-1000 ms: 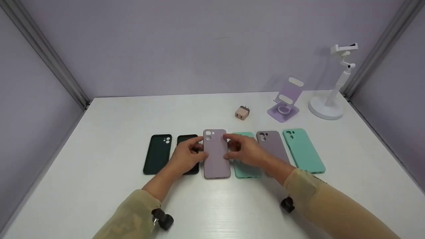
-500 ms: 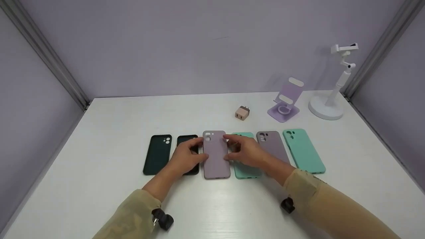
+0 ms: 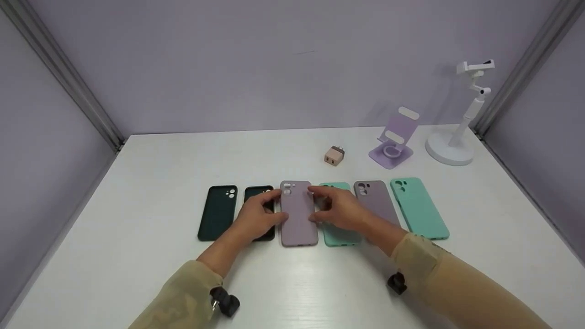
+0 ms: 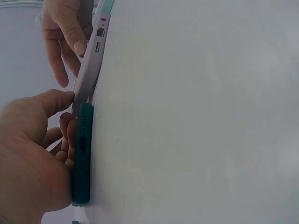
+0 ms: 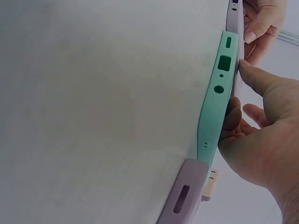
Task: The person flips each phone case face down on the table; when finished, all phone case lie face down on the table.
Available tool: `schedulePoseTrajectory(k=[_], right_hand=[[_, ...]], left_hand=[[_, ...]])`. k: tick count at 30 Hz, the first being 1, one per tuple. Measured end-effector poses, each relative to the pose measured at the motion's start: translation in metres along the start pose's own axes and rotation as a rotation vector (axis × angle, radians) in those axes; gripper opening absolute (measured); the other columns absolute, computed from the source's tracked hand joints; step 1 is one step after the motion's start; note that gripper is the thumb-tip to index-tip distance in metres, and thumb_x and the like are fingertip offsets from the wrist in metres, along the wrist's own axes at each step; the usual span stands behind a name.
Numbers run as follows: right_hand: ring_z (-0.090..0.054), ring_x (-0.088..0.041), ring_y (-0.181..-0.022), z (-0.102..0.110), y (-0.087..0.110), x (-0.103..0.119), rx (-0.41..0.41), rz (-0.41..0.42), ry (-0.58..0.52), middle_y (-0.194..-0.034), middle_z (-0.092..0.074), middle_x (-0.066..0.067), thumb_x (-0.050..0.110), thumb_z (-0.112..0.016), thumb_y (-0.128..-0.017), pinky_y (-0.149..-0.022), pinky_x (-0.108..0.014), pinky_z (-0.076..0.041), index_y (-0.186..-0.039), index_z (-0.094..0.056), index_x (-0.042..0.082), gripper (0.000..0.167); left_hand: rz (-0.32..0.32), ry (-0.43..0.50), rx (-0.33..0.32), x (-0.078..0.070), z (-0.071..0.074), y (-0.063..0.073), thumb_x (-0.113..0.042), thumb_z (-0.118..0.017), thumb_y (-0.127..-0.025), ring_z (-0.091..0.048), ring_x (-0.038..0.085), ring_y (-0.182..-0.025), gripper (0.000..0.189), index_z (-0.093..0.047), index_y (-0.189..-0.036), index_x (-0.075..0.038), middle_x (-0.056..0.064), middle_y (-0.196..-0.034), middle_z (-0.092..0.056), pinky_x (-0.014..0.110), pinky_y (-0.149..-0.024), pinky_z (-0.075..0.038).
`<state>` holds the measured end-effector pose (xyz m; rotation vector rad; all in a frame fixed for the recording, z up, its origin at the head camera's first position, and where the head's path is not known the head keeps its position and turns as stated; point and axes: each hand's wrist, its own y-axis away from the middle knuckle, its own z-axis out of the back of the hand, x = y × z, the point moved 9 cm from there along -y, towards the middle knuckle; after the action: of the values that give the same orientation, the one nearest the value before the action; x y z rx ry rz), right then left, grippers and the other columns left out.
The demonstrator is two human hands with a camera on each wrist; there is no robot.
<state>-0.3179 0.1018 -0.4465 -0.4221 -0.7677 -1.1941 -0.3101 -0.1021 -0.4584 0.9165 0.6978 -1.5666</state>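
A mauve phone case (image 3: 298, 224) lies back up in the middle of a row of phone cases. My left hand (image 3: 257, 217) holds its left edge with thumb and forefinger, the other fingers curled over a dark green case (image 3: 265, 235). At the right edge, my right hand (image 3: 340, 208) grips it the same way, above a mint green case (image 3: 340, 235). In the left wrist view, the mauve case (image 4: 88, 77) shows its port end, with a dark green case (image 4: 82, 158) beside it. The right wrist view has the mint case (image 5: 216, 107) nearest that hand.
Another dark green case (image 3: 217, 213) lies at the row's left end. To the right are a second mauve case (image 3: 377, 198) and a mint case (image 3: 420, 210). Behind stand a pink charger plug (image 3: 334, 156), a purple phone stand (image 3: 397, 132) and a white phone holder (image 3: 450, 148).
The far end of the held mauve case has come slightly down, closer to the table. Both hands keep nearly the same place, and the other cases have not moved.
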Motion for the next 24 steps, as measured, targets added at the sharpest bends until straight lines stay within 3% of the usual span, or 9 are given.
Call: schedulePoseTrajectory(k=[2,4,8,15,24], right_hand=[[-0.058,-0.021,-0.105,0.0005,0.0003,0.0004,0.000,0.012,0.004,-0.137,-0.067,0.001,0.020,-0.087,-0.092,-0.087,-0.032,-0.051,-0.158,-0.053,0.021,0.075],[-0.057,-0.021,-0.103,0.0005,0.0010,0.0014,0.003,0.024,0.009,-0.136,-0.067,0.002,0.020,-0.087,-0.092,-0.085,-0.032,-0.051,-0.158,-0.053,0.021,0.075],[-0.058,-0.020,-0.101,-0.0001,0.0017,0.0018,0.010,0.035,0.012,-0.134,-0.066,0.002,0.019,-0.087,-0.091,-0.083,-0.031,-0.051,-0.158,-0.053,0.020,0.075],[-0.059,-0.020,-0.100,-0.0005,0.0033,0.0039,0.010,0.039,0.015,-0.130,-0.066,0.001,0.017,-0.087,-0.091,-0.083,-0.031,-0.051,-0.158,-0.054,0.020,0.075],[-0.059,-0.021,-0.101,0.0014,0.0026,0.0038,-0.003,0.046,0.021,-0.132,-0.064,-0.001,0.015,-0.087,-0.091,-0.083,-0.032,-0.053,-0.158,-0.054,0.019,0.074]], left_hand=[[0.003,-0.004,0.003,-0.0002,-0.0005,0.0007,-0.018,-0.081,-0.095,-0.061,0.020,-0.094,0.065,-0.057,-0.155,-0.016,0.007,-0.147,-0.059,0.036,-0.085,-0.053],[0.006,-0.014,0.004,-0.0005,-0.0007,0.0016,-0.019,-0.081,-0.096,-0.061,0.022,-0.110,0.065,-0.056,-0.156,-0.017,0.008,-0.154,-0.055,0.040,-0.098,-0.051],[0.004,-0.037,0.010,-0.0016,-0.0016,0.0035,-0.020,-0.081,-0.096,-0.050,0.025,-0.137,0.067,-0.055,-0.157,-0.017,0.011,-0.162,-0.047,0.047,-0.117,-0.040],[-0.002,-0.081,0.011,-0.0014,-0.0024,0.0044,-0.022,-0.081,-0.096,-0.040,0.030,-0.151,0.068,-0.054,-0.158,-0.018,0.012,-0.162,-0.046,0.050,-0.122,-0.034],[-0.020,-0.097,0.009,-0.0044,-0.0033,0.0012,-0.022,-0.081,-0.096,-0.037,0.033,-0.153,0.068,-0.053,-0.158,-0.015,0.013,-0.162,-0.047,0.051,-0.123,-0.032]])
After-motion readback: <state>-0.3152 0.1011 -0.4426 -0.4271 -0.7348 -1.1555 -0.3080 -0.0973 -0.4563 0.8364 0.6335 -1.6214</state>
